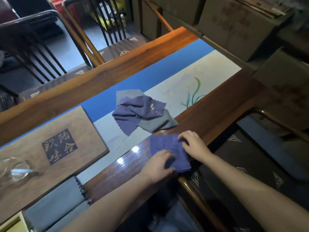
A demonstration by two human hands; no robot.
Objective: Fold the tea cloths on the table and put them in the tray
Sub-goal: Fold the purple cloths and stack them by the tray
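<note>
A folded purple tea cloth (164, 145) lies flat on the near wooden edge of the table (117, 168). My left hand (158, 166) presses on its near left corner, thumb under the edge. My right hand (192, 145) rests on its right side, fingers curled on the cloth. Beyond them, a loose heap sits on the runner: a purple cloth with yellow embroidery (140, 109) over a grey cloth (157, 123). A folded grey cloth (55, 203) lies at the near left, at the end of the wooden tray (50, 131).
A glass cup (14, 168) stands on the tray's left part. A blue and pale runner (184, 77) crosses the table. Chairs stand beyond the table and one at my right (250, 156). Cardboard boxes (234, 22) fill the far right.
</note>
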